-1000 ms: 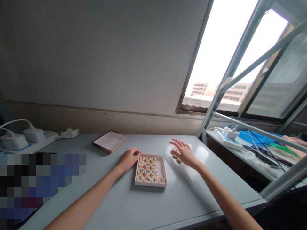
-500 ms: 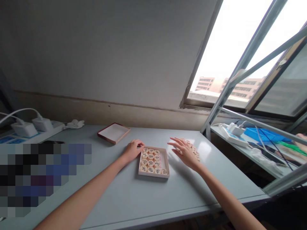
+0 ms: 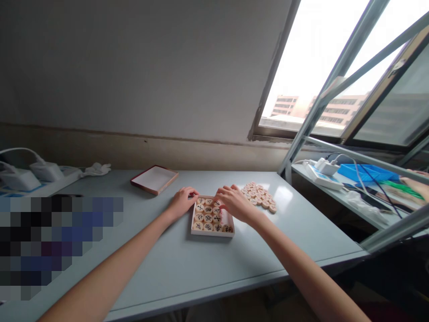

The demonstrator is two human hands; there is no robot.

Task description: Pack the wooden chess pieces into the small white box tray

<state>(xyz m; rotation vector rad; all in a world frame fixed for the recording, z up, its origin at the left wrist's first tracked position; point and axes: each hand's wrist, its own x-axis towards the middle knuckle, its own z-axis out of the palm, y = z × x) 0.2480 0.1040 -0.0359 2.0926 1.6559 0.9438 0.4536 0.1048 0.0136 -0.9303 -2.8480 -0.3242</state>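
Observation:
A shallow square box (image 3: 212, 233) lies on the table, with rows of round xiangqi pieces (image 3: 208, 218) marked in dark characters. Part of its right side shows bare bottom. At the far left corner of the box, my left hand (image 3: 182, 201) grips the rim between thumb and fingers. My right hand (image 3: 233, 200) reaches over the far right part of the box. Its fingers are bent and apart from the thumb, touching near the top pieces; the fingertips are partly hidden. I see no piece lifted in it. More loose xiangqi pieces (image 3: 258, 194) lie in a cluster farther right.
An upturned box lid (image 3: 154, 179) with a white inside lies at the back left. Power strips with white chargers (image 3: 47, 171) stand at the left, near a pixelated area. Metal bed-frame bars (image 3: 303, 139) rise at the right, beyond them a blue tray (image 3: 368, 173).
My right hand has moved left from beside the loose pieces to over the box, its fingers bending down. My left hand stays at the box corner. The view has tilted slightly down.

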